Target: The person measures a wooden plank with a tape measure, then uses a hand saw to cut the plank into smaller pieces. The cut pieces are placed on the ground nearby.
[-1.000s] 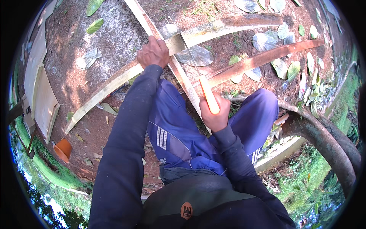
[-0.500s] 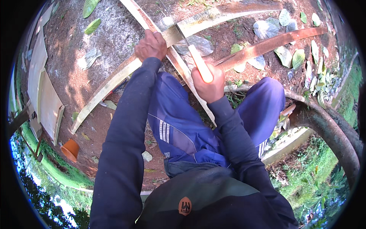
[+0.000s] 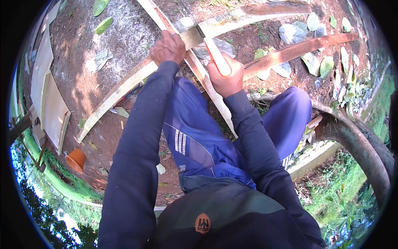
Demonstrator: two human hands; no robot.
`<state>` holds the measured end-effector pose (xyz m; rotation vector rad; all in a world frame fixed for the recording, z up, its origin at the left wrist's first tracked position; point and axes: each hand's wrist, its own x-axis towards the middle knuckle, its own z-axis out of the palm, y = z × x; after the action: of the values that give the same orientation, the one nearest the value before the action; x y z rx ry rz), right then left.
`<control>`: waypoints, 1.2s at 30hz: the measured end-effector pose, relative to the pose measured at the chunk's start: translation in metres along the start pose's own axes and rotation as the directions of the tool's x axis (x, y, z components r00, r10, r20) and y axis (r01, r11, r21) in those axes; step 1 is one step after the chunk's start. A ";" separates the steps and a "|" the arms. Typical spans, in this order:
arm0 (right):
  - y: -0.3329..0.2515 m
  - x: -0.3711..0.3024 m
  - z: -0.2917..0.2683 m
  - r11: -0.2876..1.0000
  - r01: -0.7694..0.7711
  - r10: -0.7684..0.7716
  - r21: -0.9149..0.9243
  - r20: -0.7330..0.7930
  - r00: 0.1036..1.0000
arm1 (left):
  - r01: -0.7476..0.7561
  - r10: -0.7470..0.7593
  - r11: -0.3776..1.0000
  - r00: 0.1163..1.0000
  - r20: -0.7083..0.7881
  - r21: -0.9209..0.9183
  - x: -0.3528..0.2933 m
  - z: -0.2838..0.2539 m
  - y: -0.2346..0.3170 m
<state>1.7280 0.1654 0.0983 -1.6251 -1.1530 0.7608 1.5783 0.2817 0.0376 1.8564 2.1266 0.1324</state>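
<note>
My right hand is wrapped round the orange-and-white handle of a handsaw. Its thin blade runs away from me, across a long pale plank that lies crosswise on the ground. Under that plank passes a narrow wooden strip, slanting from the far left to between my knees. My left hand is closed on the wood where the two pieces cross, just left of the blade. Whether the fingers hold the plank alone or the strip as well cannot be told.
A reddish-brown board lies to the right among fallen leaves. Pale wooden sheets are at the left, with an orange pot below them. A thick branch curves along the right side. A small tool lies partly hidden under the plank.
My right hand has pushed the saw forward, away from me, across the plank. The left hand keeps its hold on the wood, and the whole view has shifted slightly.
</note>
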 end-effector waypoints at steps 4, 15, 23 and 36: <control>-0.022 -0.125 -0.083 0.980 -0.080 0.107 -0.180 0.148 0.983 | 0.043 -0.043 0.999 0.998 0.053 0.006 -0.002 -0.004 -0.010; 0.004 0.026 0.011 0.997 0.068 -0.068 -0.020 0.012 0.998 | 0.027 -0.027 1.000 0.999 0.043 -0.012 -0.003 -0.003 0.004; -0.044 -0.169 -0.126 0.964 -0.063 0.117 -0.259 0.200 0.973 | 0.073 -0.072 0.997 0.994 0.079 -0.016 -0.005 -0.006 -0.007; -0.011 -0.105 -0.072 0.992 -0.032 0.047 -0.121 0.126 0.991 | 0.085 -0.085 0.996 0.995 0.058 -0.003 -0.003 -0.010 -0.005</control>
<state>1.7501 0.0434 0.1284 -1.7222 -1.2816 0.8462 1.5709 0.2794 0.0463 1.7420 2.1591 0.0649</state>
